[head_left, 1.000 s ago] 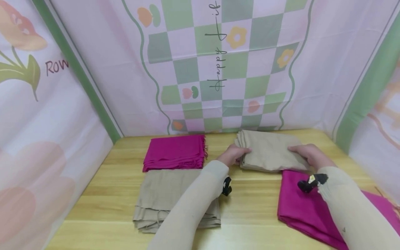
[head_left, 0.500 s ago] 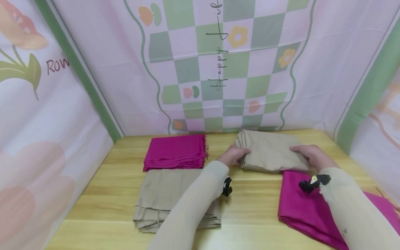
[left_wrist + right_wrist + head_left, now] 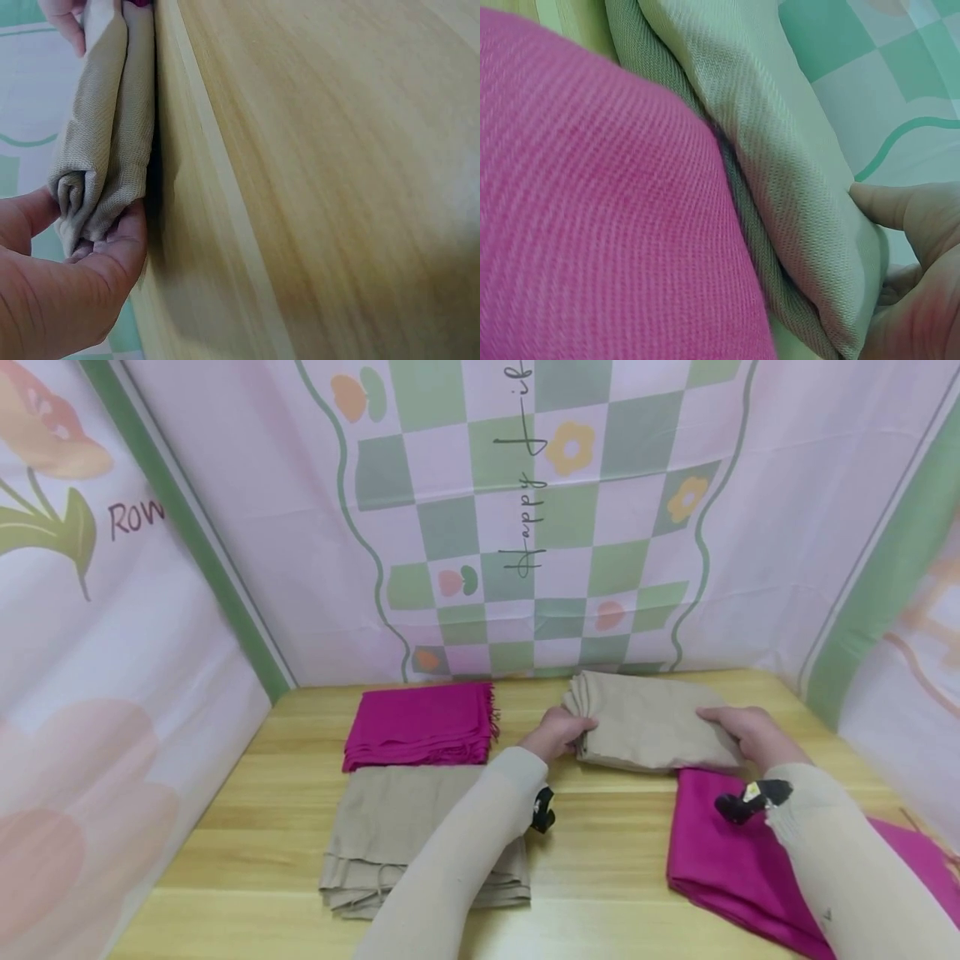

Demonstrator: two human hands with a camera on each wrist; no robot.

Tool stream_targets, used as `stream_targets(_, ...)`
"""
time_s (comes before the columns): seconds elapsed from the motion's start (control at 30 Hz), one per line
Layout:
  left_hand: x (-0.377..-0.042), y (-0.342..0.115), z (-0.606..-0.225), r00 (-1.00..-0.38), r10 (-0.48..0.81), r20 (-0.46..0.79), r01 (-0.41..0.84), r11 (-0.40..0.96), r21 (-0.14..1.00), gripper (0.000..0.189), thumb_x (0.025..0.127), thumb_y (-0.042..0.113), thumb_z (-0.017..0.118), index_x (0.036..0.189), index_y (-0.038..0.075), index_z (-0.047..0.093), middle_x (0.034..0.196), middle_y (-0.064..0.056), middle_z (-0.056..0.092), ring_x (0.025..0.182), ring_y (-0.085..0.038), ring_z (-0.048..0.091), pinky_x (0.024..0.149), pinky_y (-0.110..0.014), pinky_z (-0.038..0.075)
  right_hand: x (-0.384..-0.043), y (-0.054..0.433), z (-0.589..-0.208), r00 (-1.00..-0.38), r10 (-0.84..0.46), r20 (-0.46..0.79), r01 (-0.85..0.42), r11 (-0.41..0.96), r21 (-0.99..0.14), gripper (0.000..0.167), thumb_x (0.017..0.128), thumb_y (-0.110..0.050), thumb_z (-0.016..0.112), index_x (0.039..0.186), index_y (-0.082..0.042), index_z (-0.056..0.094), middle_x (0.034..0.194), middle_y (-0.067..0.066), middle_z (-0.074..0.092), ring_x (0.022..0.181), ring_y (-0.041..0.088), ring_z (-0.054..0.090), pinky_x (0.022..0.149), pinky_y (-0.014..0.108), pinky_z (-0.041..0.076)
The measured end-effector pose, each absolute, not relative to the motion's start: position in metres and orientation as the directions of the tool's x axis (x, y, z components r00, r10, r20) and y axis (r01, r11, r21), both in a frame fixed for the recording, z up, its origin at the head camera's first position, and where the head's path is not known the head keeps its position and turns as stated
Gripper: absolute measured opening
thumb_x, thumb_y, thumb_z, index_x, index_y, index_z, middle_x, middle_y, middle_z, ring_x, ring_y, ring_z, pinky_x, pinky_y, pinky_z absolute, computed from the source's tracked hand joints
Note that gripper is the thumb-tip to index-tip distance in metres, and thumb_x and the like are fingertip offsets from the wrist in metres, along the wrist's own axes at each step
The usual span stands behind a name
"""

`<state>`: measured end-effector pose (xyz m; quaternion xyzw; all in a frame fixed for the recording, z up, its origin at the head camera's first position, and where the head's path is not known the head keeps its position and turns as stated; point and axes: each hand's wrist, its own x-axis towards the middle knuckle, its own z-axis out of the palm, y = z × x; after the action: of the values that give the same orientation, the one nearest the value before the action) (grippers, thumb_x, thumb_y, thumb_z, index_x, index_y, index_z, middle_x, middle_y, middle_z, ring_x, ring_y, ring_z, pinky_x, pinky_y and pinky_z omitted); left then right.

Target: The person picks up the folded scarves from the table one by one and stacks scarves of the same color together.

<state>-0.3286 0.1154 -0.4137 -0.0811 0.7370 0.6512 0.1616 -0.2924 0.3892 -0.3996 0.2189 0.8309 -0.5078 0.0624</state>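
A folded beige cloth point(image 3: 648, 720) lies at the back right of the table, its layers stacked at the left end. My left hand point(image 3: 557, 733) pinches that end, thumb on top and fingers beneath, as the left wrist view shows with the rolled folds point(image 3: 97, 142) between them. On the opposite end my right hand point(image 3: 752, 733) grips the cloth, thumb over the upper face; its fingers are partly hidden behind the edge in the right wrist view. Just in front of this cloth, under my right forearm, lies a magenta cloth point(image 3: 705, 835), which fills the left of the right wrist view.
At the back left sits a folded magenta cloth with fringe point(image 3: 420, 722). Another folded beige cloth point(image 3: 408, 818) lies before it, partly covered by my left sleeve. Printed fabric walls point(image 3: 502, 527) enclose the wooden table point(image 3: 247, 835) at the back and sides.
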Motion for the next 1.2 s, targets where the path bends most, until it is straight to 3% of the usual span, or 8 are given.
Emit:
stream_targets(0.3,-0.327,0.117,-0.408,-0.951,0.052,-0.304,-0.294,0.147,0.945,0.016,0.086,0.007,0.074,0.097,-0.002,0.066,0.083,-0.005,0.065,0.082,-0.020,0.066,0.076,-0.036,0.055,-0.288,0.384,-0.393,-0.893,0.327,-0.311,0.425,0.378,-0.823,0.087,0.089,-0.038,0.062,0.136,0.025,0.025,0.129,0.029,0.038,0.110,0.029,0.046,0.086,0.030,0.045)
stream_targets(0.57,-0.330,0.117,-0.405,-0.964,0.006,-0.265,-0.259,0.188,0.947,0.014,0.084,0.009,0.076,0.088,-0.001,0.067,0.076,-0.003,0.062,0.065,-0.014,0.058,0.061,-0.029,0.051,-0.290,0.380,-0.386,-0.889,0.351,-0.295,0.423,0.382,-0.822,0.084,0.092,-0.035,0.061,0.137,0.025,0.023,0.130,0.032,0.038,0.107,0.028,0.047,0.076,0.023,0.045)
stream_targets(0.77,-0.330,0.117,-0.401,-0.973,0.012,-0.231,-0.224,0.191,0.956,0.013,0.084,0.009,0.076,0.085,0.000,0.067,0.075,-0.002,0.060,0.064,-0.013,0.056,0.062,-0.028,0.051,-0.289,0.378,-0.382,-0.895,0.352,-0.273,0.408,0.405,-0.818,0.085,0.091,-0.038,0.062,0.136,0.025,0.026,0.128,0.032,0.040,0.104,0.027,0.048,0.073,0.023,0.045)
stream_targets(1.0,-0.327,0.114,-0.394,-0.981,0.036,-0.190,-0.180,0.190,0.965,0.025,0.084,0.006,0.075,0.069,0.006,0.056,0.063,0.001,0.051,0.055,-0.010,0.048,0.050,-0.022,0.041,-0.286,0.377,-0.377,-0.918,0.327,-0.223,0.360,0.456,-0.814,0.086,0.089,-0.039,0.065,0.134,0.025,0.030,0.132,0.033,0.039,0.110,0.032,0.046,0.082,0.028,0.044)
stream_targets(1.1,-0.327,0.112,-0.392,-0.983,0.044,-0.176,-0.163,0.212,0.963,0.030,0.085,0.007,0.075,0.066,0.007,0.052,0.060,0.001,0.047,0.052,-0.010,0.045,0.048,-0.022,0.038,-0.286,0.377,-0.375,-0.932,0.300,-0.205,0.335,0.493,-0.803,0.081,0.089,-0.039,0.065,0.130,0.024,0.037,0.126,0.031,0.045,0.100,0.027,0.053,0.081,0.028,0.047)
stream_targets(1.2,-0.328,0.111,-0.391,-0.986,0.045,-0.163,-0.147,0.240,0.959,0.026,0.085,0.008,0.076,0.068,0.004,0.056,0.061,0.001,0.047,0.052,-0.010,0.044,0.048,-0.022,0.037,-0.285,0.378,-0.372,-0.947,0.264,-0.185,0.299,0.507,-0.808,0.067,0.090,-0.036,0.066,0.120,0.022,0.048,0.103,0.019,0.058,0.081,0.015,0.058,0.070,0.025,0.051)
